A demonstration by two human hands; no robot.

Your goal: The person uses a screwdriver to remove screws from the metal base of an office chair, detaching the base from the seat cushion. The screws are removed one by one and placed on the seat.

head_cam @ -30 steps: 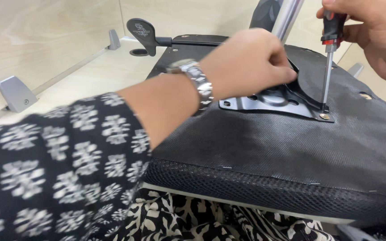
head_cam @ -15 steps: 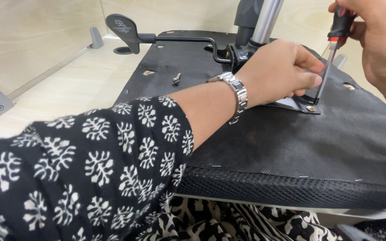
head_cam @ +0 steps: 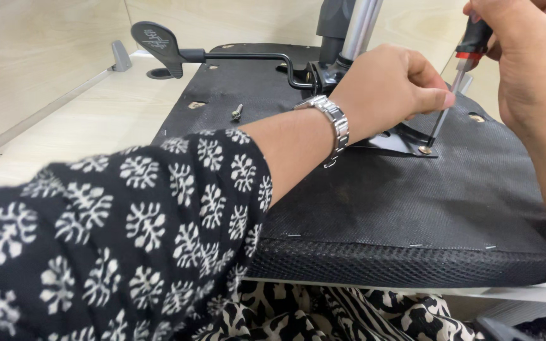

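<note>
Black screwdriver (head_cam: 459, 69) clamped in right hand (head_cam: 526, 57), tip on screw (head_cam: 424, 149) at plate's corner; left hand (head_cam: 393, 88) curled, thumb steadying shaft

A person's right hand (head_cam: 526, 57) grips a red-and-black screwdriver (head_cam: 456, 76), its tip on a screw (head_cam: 424, 149) at the corner of a metal plate (head_cam: 399, 142) on an upturned black chair seat (head_cam: 399, 202). The left hand (head_cam: 393, 88), wearing a steel watch (head_cam: 333, 123), steadies the shaft. 1 loose screw (head_cam: 237, 113) lies nearby.
</note>
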